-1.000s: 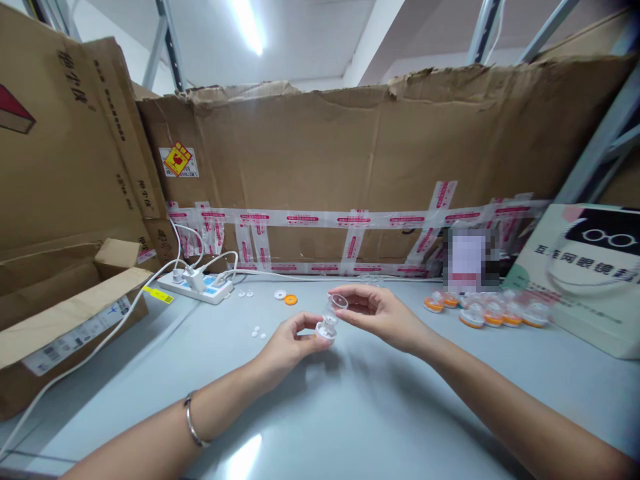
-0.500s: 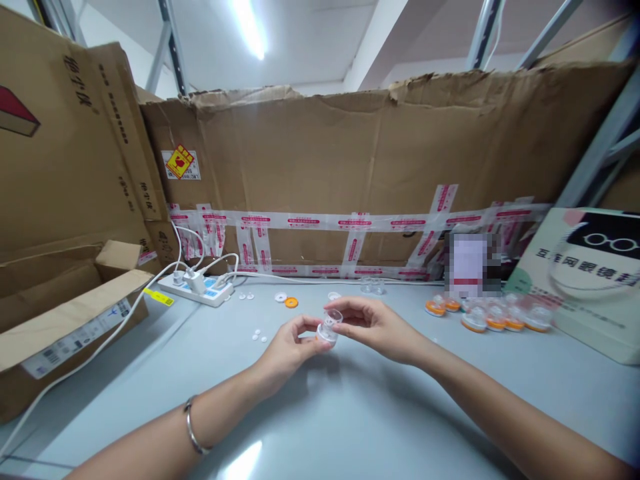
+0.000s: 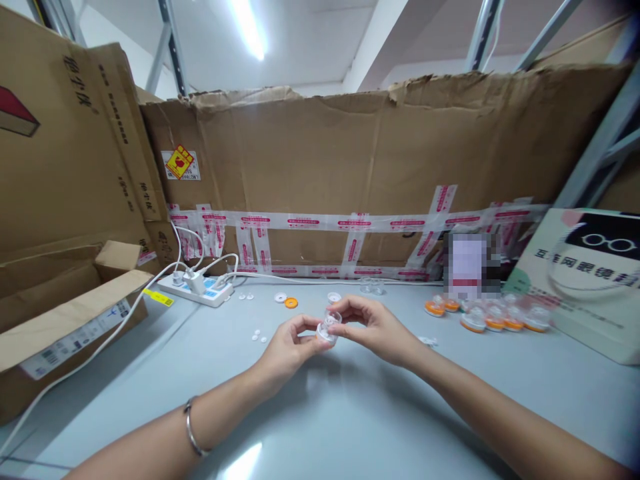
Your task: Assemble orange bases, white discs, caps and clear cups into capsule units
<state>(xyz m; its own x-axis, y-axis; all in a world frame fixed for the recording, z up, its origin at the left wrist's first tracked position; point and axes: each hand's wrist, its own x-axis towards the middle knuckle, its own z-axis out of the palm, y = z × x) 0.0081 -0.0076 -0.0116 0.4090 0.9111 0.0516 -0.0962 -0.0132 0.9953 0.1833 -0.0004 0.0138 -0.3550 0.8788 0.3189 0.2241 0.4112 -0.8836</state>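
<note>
Between my hands, just above the grey table, is a small round piece with a white and orange base (image 3: 325, 335). A clear plastic cup-shaped part (image 3: 332, 319) sits on its top, slightly tilted. My left hand (image 3: 293, 343) pinches the base between thumb and fingers. Thumb and fingertips of my right hand (image 3: 373, 328) close on the clear part from the right. Behind them lie a white ring (image 3: 334, 297), another white ring (image 3: 281, 297) and an orange ring (image 3: 291, 303). Small white discs (image 3: 256, 337) are left of my left hand.
Several finished-looking clear-topped orange pieces (image 3: 495, 321) stand at the right beside a printed box (image 3: 580, 280). Clear parts (image 3: 373, 287) lie at the back. A power strip (image 3: 197, 288) with white cables and an open carton (image 3: 65, 320) occupy the left. Cardboard (image 3: 320, 160) walls the rear.
My right hand has shifted slightly left and down, and the clear part sits a little lower against the base. Small whitish pieces beside my right forearm are now more visible.
</note>
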